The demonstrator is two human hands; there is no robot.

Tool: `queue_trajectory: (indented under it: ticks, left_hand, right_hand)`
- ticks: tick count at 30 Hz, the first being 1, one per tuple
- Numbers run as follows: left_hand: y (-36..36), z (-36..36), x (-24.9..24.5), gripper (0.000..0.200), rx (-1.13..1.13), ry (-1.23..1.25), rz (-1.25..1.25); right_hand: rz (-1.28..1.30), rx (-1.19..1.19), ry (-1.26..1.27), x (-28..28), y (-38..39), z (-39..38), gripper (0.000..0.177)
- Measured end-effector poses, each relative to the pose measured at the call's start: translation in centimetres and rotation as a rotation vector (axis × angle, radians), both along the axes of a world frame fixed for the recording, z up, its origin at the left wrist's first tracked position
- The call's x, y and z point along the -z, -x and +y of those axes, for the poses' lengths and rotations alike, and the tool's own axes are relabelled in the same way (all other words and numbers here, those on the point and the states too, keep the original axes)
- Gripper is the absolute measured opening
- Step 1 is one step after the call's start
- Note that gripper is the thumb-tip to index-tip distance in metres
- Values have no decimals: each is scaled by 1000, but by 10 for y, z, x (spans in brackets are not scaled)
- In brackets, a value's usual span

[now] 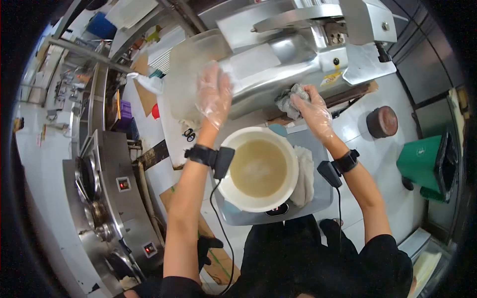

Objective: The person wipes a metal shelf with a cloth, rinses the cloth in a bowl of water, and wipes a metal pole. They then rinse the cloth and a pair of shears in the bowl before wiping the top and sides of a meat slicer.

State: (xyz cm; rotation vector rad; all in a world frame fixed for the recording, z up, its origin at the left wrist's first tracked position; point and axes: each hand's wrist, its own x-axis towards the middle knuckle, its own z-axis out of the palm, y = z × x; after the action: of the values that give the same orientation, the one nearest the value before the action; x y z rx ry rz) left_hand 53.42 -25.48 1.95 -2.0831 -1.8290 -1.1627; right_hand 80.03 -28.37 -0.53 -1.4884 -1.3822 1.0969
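Observation:
My left hand (213, 94), in a clear plastic glove, is spread over the pale translucent tray (186, 64) beside the metal slicer (278, 62). Its fingers are stretched out, slightly blurred, and hold nothing. My right hand (315, 111), gloved the same way, grips a crumpled grey cloth (289, 103) at the slicer's front lower edge. Below and between my forearms stands a white bucket (223, 186) of cloudy water (258, 169). A light towel (303, 179) lies along the bucket's right side, on a grey plastic surface (323, 193).
Black scissors (189, 134) and a white spray bottle (149, 83) lie left of the slicer. Steel cooking equipment (124, 213) with lit red switches runs down the left. A green bin (420, 161) and a brown-red pot (381, 122) stand on the tiled floor at right.

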Motion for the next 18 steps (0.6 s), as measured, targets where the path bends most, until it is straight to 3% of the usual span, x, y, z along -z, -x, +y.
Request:
queue_trajectory:
  ticks: [3, 5, 6, 8, 10, 11, 12, 15, 16, 18]
  left_hand:
    - [-28, -57, -27, 52, 42, 117, -173]
    - [-46, -85, -29, 59, 184, 200, -309]
    - [-54, -91, -25, 62, 272, 207, -382]
    - [-70, -92, -21, 67, 245, 259, -533]
    - [-76, -85, -16, 67, 298, 310, -793]
    - [-79, -83, -12, 61, 263, 395, -1024]
    - [-75, -80, -8, 61, 260, 389, -1031]
    - [-55, -73, -18, 52, 391, 203, -867]
    - [-44, -69, -23, 52, 355, 146, -773]
    - [-20, -60, -43, 50, 269, 19, -476]
  right_hand:
    - [-91, -85, -61, -24, 13, -6, 59]
    - [155, -186, 43, -46, 21, -11, 61]
    - [147, -196, 37, -42, 24, -9, 61]
    - [103, -463, -232, -22, 29, -4, 56]
    - [-28, -524, -181, -36, 42, -18, 51]
    - [271, -502, 15, -52, 51, -25, 52]
    - [567, -466, 217, -67, 57, -31, 53]
    - [72, -346, 6, -89, 52, -29, 53]
    - [5, -415, -100, -86, 44, -9, 51]
    - [-324, -291, -404, -83, 28, 8, 48]
